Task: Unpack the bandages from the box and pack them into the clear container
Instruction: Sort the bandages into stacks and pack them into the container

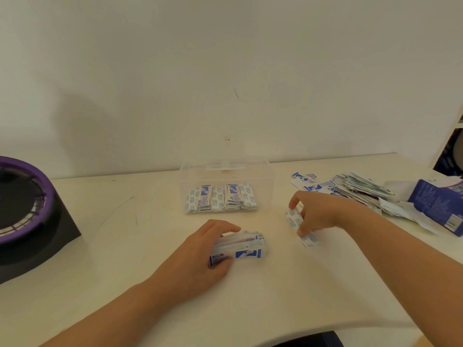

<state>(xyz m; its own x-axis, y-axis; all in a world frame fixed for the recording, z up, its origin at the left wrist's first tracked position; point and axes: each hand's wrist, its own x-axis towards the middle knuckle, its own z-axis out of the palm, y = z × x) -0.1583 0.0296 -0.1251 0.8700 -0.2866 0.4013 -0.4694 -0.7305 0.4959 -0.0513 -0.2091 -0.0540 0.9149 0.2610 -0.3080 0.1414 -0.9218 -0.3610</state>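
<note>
A clear container (226, 169) stands at the back middle of the table, with several white-and-blue bandages (221, 200) lying in rows on its floor. In front of it my left hand (200, 254) grips a stack of bandages (244, 246) set on edge on the table. To the right my right hand (318, 211) pinches a single bandage (297, 225) by its long edges, just above the tabletop. A loose heap of bandages (358, 190) lies at the far right, beside the opened blue box (441, 204).
A black device with a purple ring (22, 206) sits at the left edge. The cream table (125, 246) meets a plain wall at the back. A white shelf edge (451, 136) stands at the far right.
</note>
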